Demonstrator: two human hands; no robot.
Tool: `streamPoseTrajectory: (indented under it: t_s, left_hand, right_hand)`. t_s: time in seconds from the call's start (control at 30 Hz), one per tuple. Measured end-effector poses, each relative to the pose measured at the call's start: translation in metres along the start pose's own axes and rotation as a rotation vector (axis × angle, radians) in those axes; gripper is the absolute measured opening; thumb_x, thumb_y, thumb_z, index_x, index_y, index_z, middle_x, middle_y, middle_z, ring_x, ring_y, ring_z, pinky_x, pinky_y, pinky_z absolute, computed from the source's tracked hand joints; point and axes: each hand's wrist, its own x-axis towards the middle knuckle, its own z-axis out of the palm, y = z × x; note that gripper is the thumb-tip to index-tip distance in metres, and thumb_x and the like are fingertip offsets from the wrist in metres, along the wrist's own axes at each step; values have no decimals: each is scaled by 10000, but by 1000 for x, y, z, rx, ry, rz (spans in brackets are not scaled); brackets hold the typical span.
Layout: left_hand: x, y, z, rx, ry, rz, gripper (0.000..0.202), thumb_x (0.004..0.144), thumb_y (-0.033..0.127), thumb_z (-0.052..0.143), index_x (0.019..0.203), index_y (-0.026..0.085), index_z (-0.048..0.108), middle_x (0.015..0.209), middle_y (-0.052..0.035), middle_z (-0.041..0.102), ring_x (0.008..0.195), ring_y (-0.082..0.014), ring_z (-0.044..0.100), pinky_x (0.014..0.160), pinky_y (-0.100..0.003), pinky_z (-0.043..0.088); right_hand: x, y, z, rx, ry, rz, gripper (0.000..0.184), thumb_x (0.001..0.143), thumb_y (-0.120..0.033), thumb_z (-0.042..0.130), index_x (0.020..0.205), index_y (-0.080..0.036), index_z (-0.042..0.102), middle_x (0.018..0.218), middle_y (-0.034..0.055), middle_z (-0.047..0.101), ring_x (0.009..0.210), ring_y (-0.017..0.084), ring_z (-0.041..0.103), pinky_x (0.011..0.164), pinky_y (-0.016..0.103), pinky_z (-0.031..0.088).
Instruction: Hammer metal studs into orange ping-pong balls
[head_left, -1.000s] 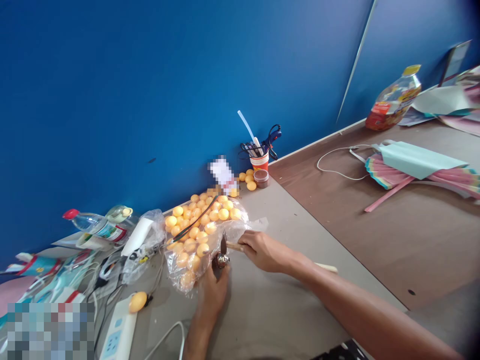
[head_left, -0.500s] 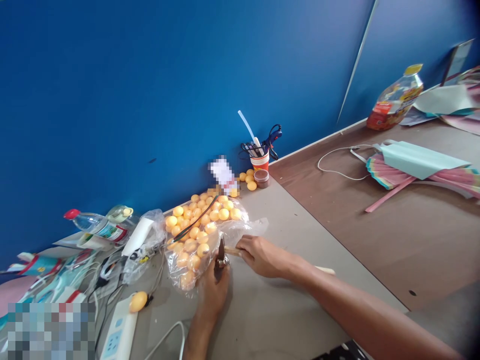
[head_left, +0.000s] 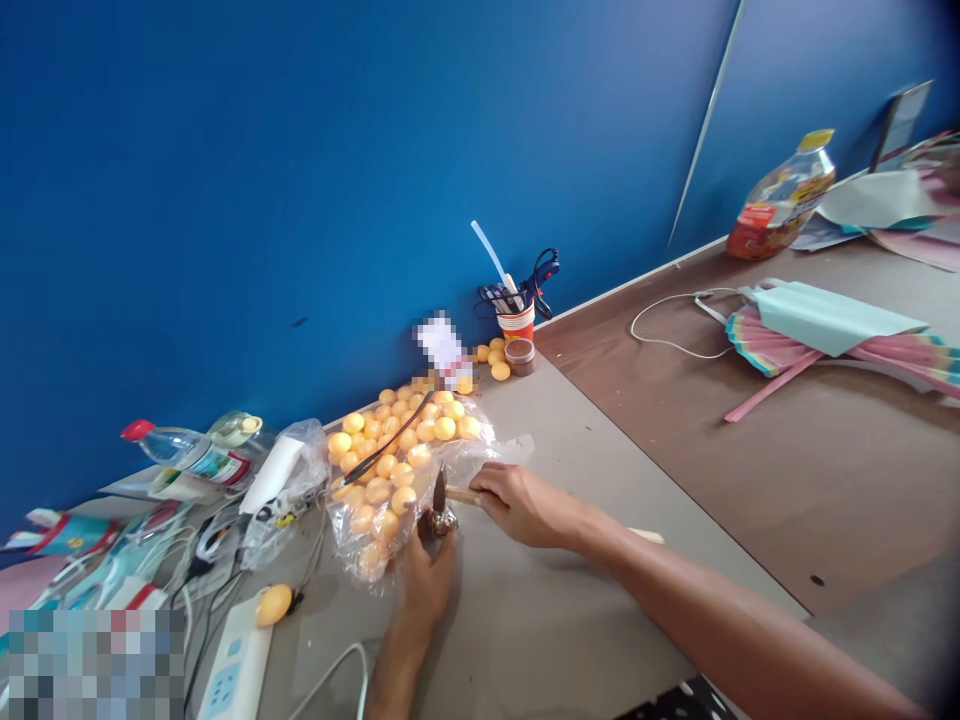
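My right hand [head_left: 517, 505] grips the light wooden handle [head_left: 463, 495] of what looks like a small hammer. Its dark head [head_left: 439, 490] tapers upward and stands just above my left hand. Thumb and fingers of my left hand [head_left: 429, 565] close around a small shiny, round, brownish object [head_left: 444, 520]; its kind is too small to make out. The hammer head appears to touch or nearly touch this object. Right behind both hands lies a clear plastic bag [head_left: 510, 450] filled with orange balls [head_left: 403, 500].
A cup of pens [head_left: 516, 322] and a small round tub [head_left: 520, 356] stand by the wall. Bottles [head_left: 199, 455], cables and a power strip [head_left: 234, 670] with an orange ball on it lie left. Farther right are a folded paper piece [head_left: 832, 315] and a juice bottle [head_left: 784, 205].
The view has shifted slightly, so everything sits a little farther left. Both hands keep their hold, with the hammer and the shiny object in nearly the same place.
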Motion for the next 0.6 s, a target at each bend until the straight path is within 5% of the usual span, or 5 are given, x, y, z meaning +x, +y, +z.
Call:
streamPoseTrajectory:
  t_s: [0.3, 0.6]
  left_hand:
    - [-1, 6, -4, 31, -115, 70, 401, 787, 369, 576, 1143, 186, 584, 1042, -106, 723, 986, -283, 689, 906, -448, 541]
    - [0, -4, 2, 50, -33, 38, 466, 758, 445, 605, 1145, 189, 565, 1067, -106, 715, 1009, -272, 683, 908, -440, 545]
  right_hand:
    - [0, 0, 1, 2, -15, -22, 222, 872, -71, 444, 678, -167, 494, 768, 30, 547, 680, 120, 489, 634, 241, 368]
    - [-1, 0, 0, -55, -25, 6, 206, 882, -84, 442, 704, -163, 508, 782, 28, 535, 658, 114, 473, 631, 244, 365]
